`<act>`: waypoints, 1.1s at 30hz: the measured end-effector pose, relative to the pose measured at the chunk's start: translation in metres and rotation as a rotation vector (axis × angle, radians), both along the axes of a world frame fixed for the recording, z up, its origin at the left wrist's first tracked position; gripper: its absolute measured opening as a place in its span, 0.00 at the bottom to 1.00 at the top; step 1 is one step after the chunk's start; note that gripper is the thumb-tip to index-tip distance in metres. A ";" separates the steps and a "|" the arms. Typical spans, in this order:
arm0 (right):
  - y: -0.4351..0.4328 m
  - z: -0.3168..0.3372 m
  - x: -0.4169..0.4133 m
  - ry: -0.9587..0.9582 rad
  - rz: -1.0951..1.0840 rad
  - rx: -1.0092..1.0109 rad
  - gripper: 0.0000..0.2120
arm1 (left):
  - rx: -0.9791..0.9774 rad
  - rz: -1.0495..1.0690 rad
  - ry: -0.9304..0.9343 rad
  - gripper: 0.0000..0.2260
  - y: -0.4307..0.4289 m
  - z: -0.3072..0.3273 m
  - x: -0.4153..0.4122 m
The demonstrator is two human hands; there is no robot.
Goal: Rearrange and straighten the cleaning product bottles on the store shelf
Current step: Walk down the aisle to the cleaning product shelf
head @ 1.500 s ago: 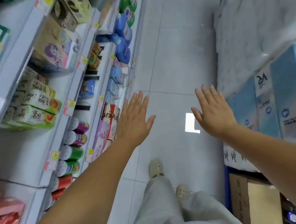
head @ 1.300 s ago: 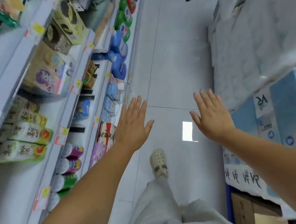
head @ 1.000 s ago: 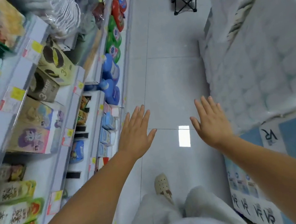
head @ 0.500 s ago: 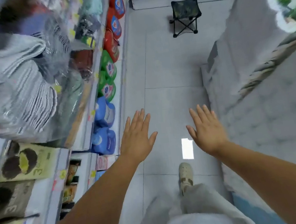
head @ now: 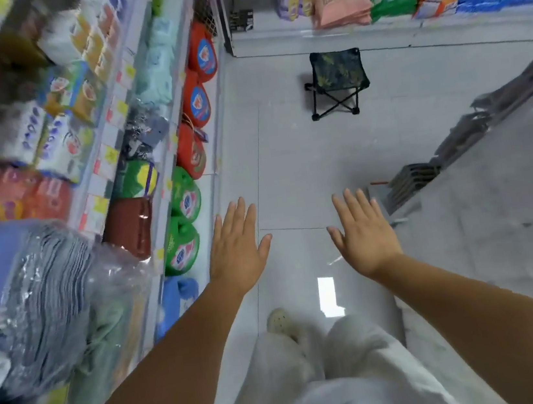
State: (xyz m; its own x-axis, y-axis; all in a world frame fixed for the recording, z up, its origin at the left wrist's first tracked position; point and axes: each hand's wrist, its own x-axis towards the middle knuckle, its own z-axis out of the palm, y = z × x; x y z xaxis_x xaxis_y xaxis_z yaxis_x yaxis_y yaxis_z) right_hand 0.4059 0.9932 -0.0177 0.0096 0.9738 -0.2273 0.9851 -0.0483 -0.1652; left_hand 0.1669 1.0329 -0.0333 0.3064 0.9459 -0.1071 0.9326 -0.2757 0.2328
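Store aisle seen from above the person's outstretched arms. At far left, the upper shelves (head: 138,66) carry boxed goods and wrapped cloth bundles (head: 44,299), blurred and hard to read. Along the lowest shelf runs the row of cleaning product bottles, the task's things: a blue bottle (head: 177,296) nearest the person, then two green bottles (head: 181,223), then red bottles (head: 195,85) toward the far end of the aisle. The bottles lean out over the shelf edge at differing angles, so the row appears, by judgement, not yet straightened; whether any single bottle has already been set right cannot be told.

Just right of the green bottles, the left hand (head: 236,256) hovers over the floor (head: 287,165), palm down, fingers (head: 241,213) spread flat and holding nothing. It is near the bottles but touches none. The right hand (head: 365,243) hangs level with it over mid-aisle, its fingers (head: 352,207) likewise extended and empty, well apart from the shelf. Below the hands, pale trousers and one shoe (head: 280,320) show the person standing in the aisle.

Farther along stands a folding stool (head: 335,80); at right, stacked white packs (head: 498,222) line the aisle.

Judged from this arrangement, the task stands at its outset: no bottle is in hand, and all of the turning, aligning and pushing back of the row remains.
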 end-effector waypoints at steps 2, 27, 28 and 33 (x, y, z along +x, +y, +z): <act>0.049 0.004 0.003 -0.008 -0.012 0.009 0.35 | -0.005 -0.014 -0.012 0.29 0.047 0.003 0.007; 0.672 -0.016 0.167 -0.065 -0.025 -0.078 0.33 | 0.028 -0.111 0.072 0.29 0.681 -0.011 0.163; 0.692 -0.017 0.169 -0.061 -0.040 -0.083 0.34 | 0.029 -0.139 0.086 0.29 0.706 -0.012 0.166; 0.784 -0.013 0.183 -0.045 -0.101 -0.083 0.31 | 0.029 -0.242 0.056 0.30 0.821 -0.003 0.194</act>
State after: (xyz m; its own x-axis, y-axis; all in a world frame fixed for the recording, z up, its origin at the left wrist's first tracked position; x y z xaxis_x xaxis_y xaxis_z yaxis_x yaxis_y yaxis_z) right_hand 0.5888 1.7770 -0.0309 0.1187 0.9451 -0.3044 0.9808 -0.1593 -0.1121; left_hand 0.3604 1.8536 -0.0367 0.5185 0.8487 -0.1042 0.8499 -0.4982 0.1716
